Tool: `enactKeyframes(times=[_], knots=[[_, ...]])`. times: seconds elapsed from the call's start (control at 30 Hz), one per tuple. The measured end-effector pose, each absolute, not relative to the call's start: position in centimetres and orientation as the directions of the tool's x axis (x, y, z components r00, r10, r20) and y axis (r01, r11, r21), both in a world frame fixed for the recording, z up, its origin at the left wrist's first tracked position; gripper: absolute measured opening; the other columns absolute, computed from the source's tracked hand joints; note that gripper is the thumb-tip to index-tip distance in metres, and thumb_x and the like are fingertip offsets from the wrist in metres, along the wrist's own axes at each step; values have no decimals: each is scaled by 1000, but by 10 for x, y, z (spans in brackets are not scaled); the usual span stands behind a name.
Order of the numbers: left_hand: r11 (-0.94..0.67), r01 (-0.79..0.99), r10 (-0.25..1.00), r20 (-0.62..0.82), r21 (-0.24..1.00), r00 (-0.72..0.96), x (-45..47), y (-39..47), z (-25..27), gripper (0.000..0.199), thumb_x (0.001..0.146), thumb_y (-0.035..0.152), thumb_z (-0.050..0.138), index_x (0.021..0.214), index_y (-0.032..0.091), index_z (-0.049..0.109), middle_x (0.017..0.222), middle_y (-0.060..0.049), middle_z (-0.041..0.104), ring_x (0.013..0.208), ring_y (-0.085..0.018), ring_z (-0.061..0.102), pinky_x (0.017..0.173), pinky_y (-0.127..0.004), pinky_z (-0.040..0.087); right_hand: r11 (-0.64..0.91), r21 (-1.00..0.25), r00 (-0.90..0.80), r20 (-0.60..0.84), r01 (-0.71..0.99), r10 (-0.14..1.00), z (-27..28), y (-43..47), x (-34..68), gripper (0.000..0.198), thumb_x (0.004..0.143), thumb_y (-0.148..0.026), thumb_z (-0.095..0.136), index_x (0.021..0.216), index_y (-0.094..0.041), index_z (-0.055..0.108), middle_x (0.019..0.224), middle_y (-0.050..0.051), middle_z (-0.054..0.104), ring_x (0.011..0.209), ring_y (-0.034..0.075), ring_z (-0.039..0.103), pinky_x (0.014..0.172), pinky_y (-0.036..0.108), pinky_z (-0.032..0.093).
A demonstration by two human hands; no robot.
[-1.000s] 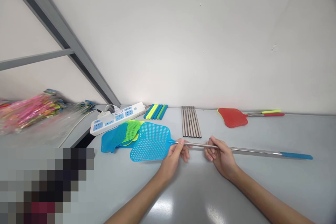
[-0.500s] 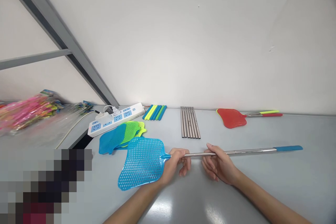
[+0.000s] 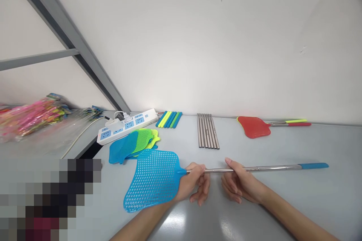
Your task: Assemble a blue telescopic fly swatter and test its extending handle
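Both forearms come in from the bottom edge and slant inward, bringing the hands up to a blue swatter (image 3: pixel 155 180) held crosswise in front of the person. Its metal rod (image 3: pixel 219 170) runs almost level over the tabletop (image 3: pixel 285 148). The left hand (image 3: pixel 195 182) grips the rod just behind the swatter's mesh head, thumb along the top, fingers loosely curled below. The right hand (image 3: pixel 240 180) has it near the middle, thumb lifted across the metal and fingers half bent underneath. Neither hand is spread wide; a short bare stretch of rod shows between them. The mesh head covers part of the left wrist and forearm, and the blue grip (image 3: pixel 313 165) ends the rod on the right.

At far left, clear plastic bags (image 3: pixel 31 120) contain pink and yellow-green pieces, too blurred to name. A white strip (image 3: pixel 127 127) has plugs in some sockets. Beside it, blue, green and yellow heads (image 3: pixel 124 147) overlap in a pile. Further right lie a row of coloured sleeves (image 3: pixel 169 119), a row of metal tubes (image 3: pixel 207 131) and a red swatter (image 3: pixel 254 127) on a yellow one.
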State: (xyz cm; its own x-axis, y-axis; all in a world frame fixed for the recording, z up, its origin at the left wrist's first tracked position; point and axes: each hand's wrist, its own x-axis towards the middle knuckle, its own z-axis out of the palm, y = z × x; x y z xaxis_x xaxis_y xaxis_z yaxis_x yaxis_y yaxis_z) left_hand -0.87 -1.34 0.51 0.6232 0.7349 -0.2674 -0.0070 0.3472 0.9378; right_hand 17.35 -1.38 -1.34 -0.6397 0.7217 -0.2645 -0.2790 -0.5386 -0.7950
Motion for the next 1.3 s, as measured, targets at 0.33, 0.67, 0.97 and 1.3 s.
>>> enactKeyframes(times=[0.33, 0.67, 0.97, 1.3], knots=[[342, -15, 746, -262, 939, 612, -2, -19, 1, 43, 82, 37, 23, 50, 16, 42, 27, 6, 33, 23, -5, 26, 32, -20, 23, -448, -863, -647, -205, -234, 734, -19, -15, 171, 60, 84, -41, 19, 37, -14, 45, 28, -4, 29, 28, 10, 40, 37, 24, 27], [360, -107, 729, -208, 927, 652, 3, -20, -5, 45, 82, 38, 24, 47, 16, 40, 27, 5, 32, 23, -6, 26, 30, -20, 22, -358, -917, -638, -169, -178, 751, -20, -16, 169, 63, 85, -41, 15, 39, -14, 47, 30, -3, 31, 31, 11, 43, 38, 24, 25], [392, -121, 728, -227, 912, 646, 9, -23, -7, 45, 82, 40, 24, 46, 17, 39, 26, 6, 30, 22, -6, 24, 27, -20, 20, -374, -912, -635, -188, -170, 749, -18, -15, 168, 61, 84, -43, 19, 40, -14, 48, 29, -3, 33, 31, 10, 42, 38, 23, 26], [343, -11, 866, -312, 939, 391, 13, -22, -7, 50, 79, 46, 26, 42, 16, 42, 26, 5, 29, 25, -6, 26, 32, -20, 20, -437, -858, -593, -209, -271, 777, -19, -13, 168, 55, 84, -42, 25, 41, -14, 45, 30, -4, 32, 31, 11, 43, 40, 24, 27]])
